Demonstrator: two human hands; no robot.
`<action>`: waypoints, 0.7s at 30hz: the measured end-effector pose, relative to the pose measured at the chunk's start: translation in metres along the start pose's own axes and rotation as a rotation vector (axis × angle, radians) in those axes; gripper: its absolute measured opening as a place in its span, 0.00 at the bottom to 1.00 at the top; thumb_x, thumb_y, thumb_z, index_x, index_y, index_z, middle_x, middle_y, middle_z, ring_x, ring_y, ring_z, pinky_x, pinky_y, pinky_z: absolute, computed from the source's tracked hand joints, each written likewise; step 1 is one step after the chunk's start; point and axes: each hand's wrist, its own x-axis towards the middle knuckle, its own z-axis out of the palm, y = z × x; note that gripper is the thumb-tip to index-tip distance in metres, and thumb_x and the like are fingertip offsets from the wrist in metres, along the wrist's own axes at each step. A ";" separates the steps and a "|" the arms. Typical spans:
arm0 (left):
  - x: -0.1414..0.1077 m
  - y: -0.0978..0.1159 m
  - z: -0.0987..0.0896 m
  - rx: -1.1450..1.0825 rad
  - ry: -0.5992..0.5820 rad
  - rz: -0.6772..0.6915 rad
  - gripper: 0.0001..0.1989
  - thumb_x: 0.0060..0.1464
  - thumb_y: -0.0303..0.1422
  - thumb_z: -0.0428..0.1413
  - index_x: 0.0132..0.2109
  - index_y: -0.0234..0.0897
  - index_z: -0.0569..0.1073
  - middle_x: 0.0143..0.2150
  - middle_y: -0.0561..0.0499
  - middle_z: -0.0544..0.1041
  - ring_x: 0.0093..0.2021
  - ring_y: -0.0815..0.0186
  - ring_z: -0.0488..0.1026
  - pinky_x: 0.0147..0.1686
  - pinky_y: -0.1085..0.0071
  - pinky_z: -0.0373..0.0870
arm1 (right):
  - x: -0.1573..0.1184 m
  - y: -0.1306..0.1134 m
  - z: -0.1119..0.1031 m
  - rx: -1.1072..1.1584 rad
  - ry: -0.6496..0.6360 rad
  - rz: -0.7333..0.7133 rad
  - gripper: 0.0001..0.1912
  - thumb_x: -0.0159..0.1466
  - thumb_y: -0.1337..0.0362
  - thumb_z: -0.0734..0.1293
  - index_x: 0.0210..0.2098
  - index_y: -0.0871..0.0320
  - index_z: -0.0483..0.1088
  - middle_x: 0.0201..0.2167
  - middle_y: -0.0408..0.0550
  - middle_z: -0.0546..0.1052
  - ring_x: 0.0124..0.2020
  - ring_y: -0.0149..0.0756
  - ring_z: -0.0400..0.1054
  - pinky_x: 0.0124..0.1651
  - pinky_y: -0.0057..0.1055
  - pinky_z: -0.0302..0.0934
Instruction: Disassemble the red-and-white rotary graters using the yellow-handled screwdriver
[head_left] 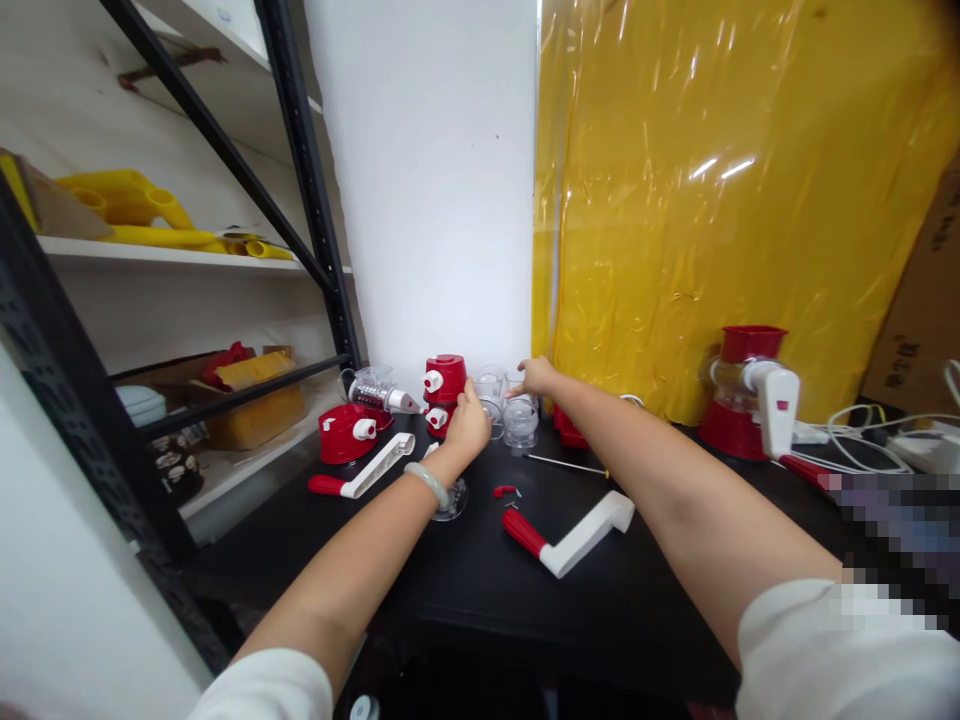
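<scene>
At the back of the black table, my left hand (pixel 466 425) closes against the side of a clear plastic housing (pixel 491 412), its fingertips partly hidden. My right hand (pixel 538 377) reaches in from the other side, fingers curled at the upper rim of the clear plastic parts. A short clear cylinder (pixel 520 424) stands just below it. Two red bases with white knobs, one stacked on the other (pixel 445 376), are left of my left hand. Under my left wrist lies another clear part (pixel 452 503).
White crank handles with red grips lie at left (pixel 379 463) and front (pixel 589 535). Also here are a screwdriver (pixel 566 464), a small red clip (pixel 504 491), a red base (pixel 343 436), a grating drum (pixel 373 394) and an assembled rotary grater (pixel 742 400). A black-framed shelf (pixel 296 130) borders the left.
</scene>
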 end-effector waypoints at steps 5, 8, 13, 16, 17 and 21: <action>-0.001 -0.002 -0.001 -0.003 0.002 0.008 0.43 0.56 0.26 0.56 0.70 0.25 0.39 0.62 0.22 0.62 0.59 0.45 0.70 0.52 0.60 0.68 | -0.003 0.003 0.004 0.035 0.026 0.057 0.21 0.66 0.57 0.67 0.56 0.58 0.68 0.55 0.53 0.72 0.49 0.42 0.71 0.49 0.46 0.69; -0.003 -0.002 -0.005 -0.006 0.006 0.015 0.43 0.56 0.25 0.56 0.70 0.26 0.40 0.62 0.22 0.63 0.59 0.45 0.70 0.52 0.61 0.68 | -0.005 0.005 0.007 0.057 0.053 0.069 0.21 0.66 0.56 0.68 0.56 0.58 0.68 0.55 0.53 0.71 0.49 0.42 0.71 0.49 0.46 0.68; -0.010 -0.002 -0.017 -0.005 0.008 0.029 0.43 0.55 0.25 0.57 0.69 0.26 0.39 0.61 0.22 0.63 0.60 0.46 0.69 0.55 0.59 0.67 | -0.009 0.005 0.008 0.086 0.082 0.056 0.22 0.66 0.56 0.68 0.56 0.58 0.68 0.55 0.53 0.71 0.49 0.42 0.71 0.49 0.46 0.68; -0.019 -0.010 -0.028 -0.051 0.030 0.072 0.42 0.56 0.26 0.57 0.69 0.25 0.40 0.61 0.24 0.64 0.61 0.47 0.69 0.56 0.57 0.66 | -0.014 0.005 0.004 0.098 0.098 0.031 0.21 0.66 0.57 0.68 0.56 0.58 0.67 0.55 0.53 0.72 0.49 0.42 0.71 0.49 0.46 0.69; -0.024 -0.014 -0.033 -0.072 0.043 0.103 0.41 0.56 0.27 0.56 0.68 0.25 0.41 0.60 0.24 0.65 0.61 0.48 0.68 0.57 0.57 0.66 | -0.017 0.006 0.001 0.102 0.106 0.016 0.21 0.66 0.57 0.67 0.56 0.58 0.67 0.55 0.53 0.72 0.49 0.42 0.71 0.49 0.46 0.69; -0.056 -0.027 -0.059 -0.114 -0.009 0.247 0.30 0.59 0.36 0.55 0.64 0.29 0.56 0.60 0.33 0.68 0.61 0.51 0.67 0.59 0.55 0.65 | -0.041 0.016 -0.015 0.113 0.140 -0.102 0.24 0.67 0.56 0.67 0.60 0.57 0.64 0.59 0.55 0.68 0.54 0.46 0.68 0.54 0.50 0.65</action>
